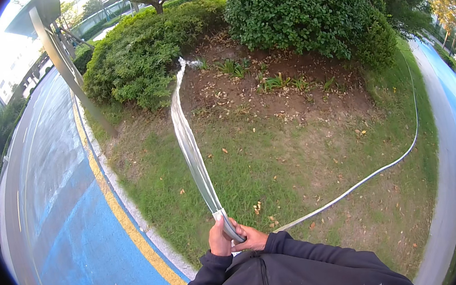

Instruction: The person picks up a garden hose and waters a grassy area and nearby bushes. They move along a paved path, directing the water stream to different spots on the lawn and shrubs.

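Both of my hands grip a pale flat hose near its mouth, in front of my dark zipped jacket (264, 279). My left hand (219, 238) is close behind the hose end (218, 214), its thumb along the top. Lower down and to the right, my right hand (252, 237) holds the bent part of the hose. A broad stream of water (189, 142) leaves the mouth, arcs forward and splashes at the edge of the bare soil (222, 88). Behind me to the right, the rest of the hose (353, 189) trails over the grass.
A low leafy shrub (130, 65) and a large rounded bush (301, 11) border the soil. Small green plants (276, 82) grow there. A slanting post (70, 76) stands at left by a stone kerb (154, 239) and blue pavement (76, 252). A grey path (444, 151) runs at right.
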